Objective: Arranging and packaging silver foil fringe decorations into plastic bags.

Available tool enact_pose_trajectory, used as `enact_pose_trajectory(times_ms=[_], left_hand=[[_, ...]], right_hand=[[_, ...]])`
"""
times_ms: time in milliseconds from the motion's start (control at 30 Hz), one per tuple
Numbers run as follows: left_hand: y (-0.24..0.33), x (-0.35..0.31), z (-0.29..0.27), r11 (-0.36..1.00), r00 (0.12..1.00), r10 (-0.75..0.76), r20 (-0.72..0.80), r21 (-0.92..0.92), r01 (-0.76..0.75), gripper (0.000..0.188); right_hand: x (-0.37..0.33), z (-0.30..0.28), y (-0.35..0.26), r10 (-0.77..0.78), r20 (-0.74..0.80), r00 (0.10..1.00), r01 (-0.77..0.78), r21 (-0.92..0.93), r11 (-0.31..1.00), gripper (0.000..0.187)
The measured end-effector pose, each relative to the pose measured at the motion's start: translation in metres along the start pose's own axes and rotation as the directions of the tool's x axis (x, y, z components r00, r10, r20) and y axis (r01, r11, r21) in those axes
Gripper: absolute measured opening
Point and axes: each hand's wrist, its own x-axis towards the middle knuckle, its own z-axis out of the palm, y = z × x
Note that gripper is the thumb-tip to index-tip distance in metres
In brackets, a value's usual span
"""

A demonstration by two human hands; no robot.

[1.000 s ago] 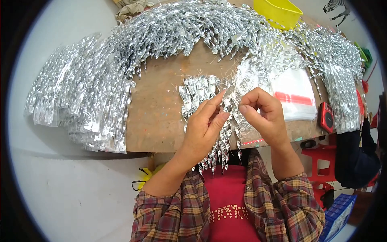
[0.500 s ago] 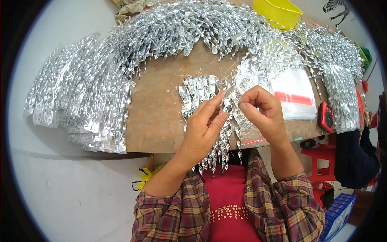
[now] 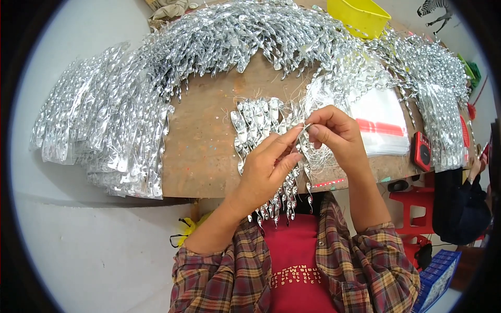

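Pinching a silver strip (image 3: pixel 298 140) in the left hand (image 3: pixel 263 169), now meeting its tip with the pinched right hand (image 3: pixel 336 136), contents unclear, thus working two-handed left of the plastic bags (image 3: pixel 378 112).

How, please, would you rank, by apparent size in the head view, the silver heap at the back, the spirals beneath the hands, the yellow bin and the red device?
1. Silver heap
2. Spirals, partly hidden
3. Yellow bin (farther away, so true size unsure)
4. Red device
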Motion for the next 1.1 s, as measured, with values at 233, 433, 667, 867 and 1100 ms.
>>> enact_pose_trajectory(times_ms=[233, 433, 667, 867, 1100], left_hand=[[0.005, 0.019, -0.01, 0.88, 0.984, -0.175, -0.031, -0.453, 0.142, 0.02], [0.0, 0.029, -0.013, 0.834, 0.966, -0.223, 0.134, -0.487, 0.26, 0.014], [0.002, 0.04, -0.013, 0.985, 0.99, 0.054, -0.127, -0.156, -0.074, 0.008], [0.012, 0.053, -0.006, 0.92, 0.916, 0.362, -0.172, 0.228, -0.32, 0.008], [-0.003, 0.027, 0.005, 0.831, 0.981, -0.18, 0.075, -0.521, 0.193, 0.023]], right_hand=[[0.0, 0.001, 0.003, -0.005, 0.045, 0.999, 0.006, -0.023, 1.0, 0.009], [-0.001, 0.0, 0.003, -0.026, 0.058, 0.998, 0.03, -0.061, 0.998, 0.011], [0.006, 0.001, -0.007, 0.005, 0.054, 0.999, -0.006, 0.009, 1.0, 0.02], [0.009, 0.002, -0.006, 0.089, 0.144, 0.986, -0.108, 0.131, 0.986, 0.017], [0.013, 0.007, -0.004, 0.123, 0.068, 0.99, -0.136, 0.226, 0.965, 0.012]])
